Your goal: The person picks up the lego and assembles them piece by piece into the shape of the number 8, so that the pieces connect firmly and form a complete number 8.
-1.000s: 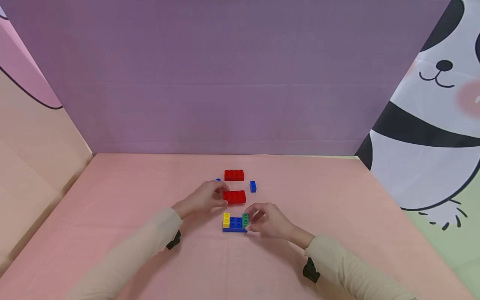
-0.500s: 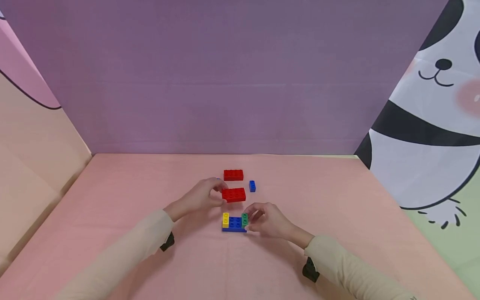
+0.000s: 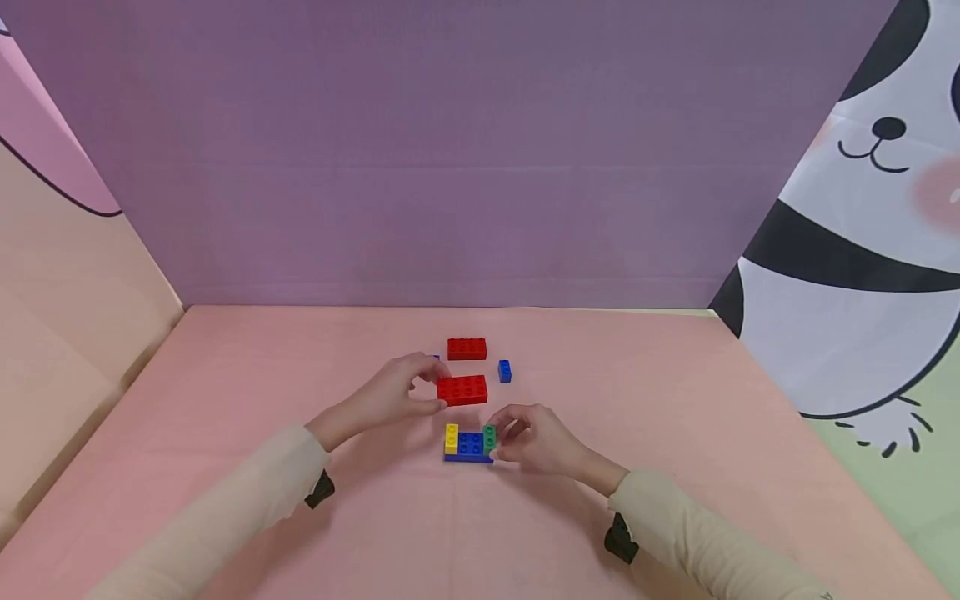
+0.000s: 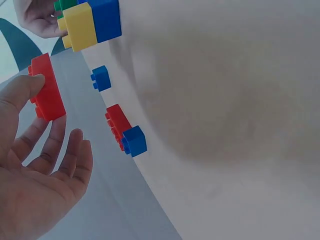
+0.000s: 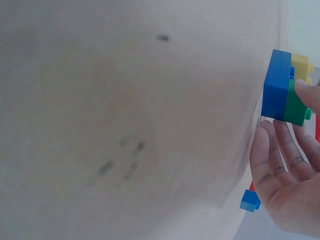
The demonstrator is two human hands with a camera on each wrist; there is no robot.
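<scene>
My left hand (image 3: 386,393) pinches a red building brick (image 3: 462,390) by its left end, and in the left wrist view that red brick (image 4: 49,92) is off the table, with the thumb on one side and fingertips at its edge. Closer to me lies a larger blue brick (image 3: 471,445). On top of it are a yellow brick (image 3: 452,438) at the left end and a green brick (image 3: 490,437) at the right. With thumb and fingers, my right hand (image 3: 540,442) pinches the green brick; the right wrist view shows the thumb on the green brick (image 5: 295,100).
Behind the held brick, a second red brick (image 3: 467,349) lies on the pink table (image 3: 300,350). A small blue brick (image 3: 505,372) sits to its right. Another small blue brick (image 4: 135,141) is mostly hidden by my left hand in the head view.
My left hand has lifted the red brick off the table and drawn it a little to the left. The right hand and the blue, yellow and green bricks stay in place.
</scene>
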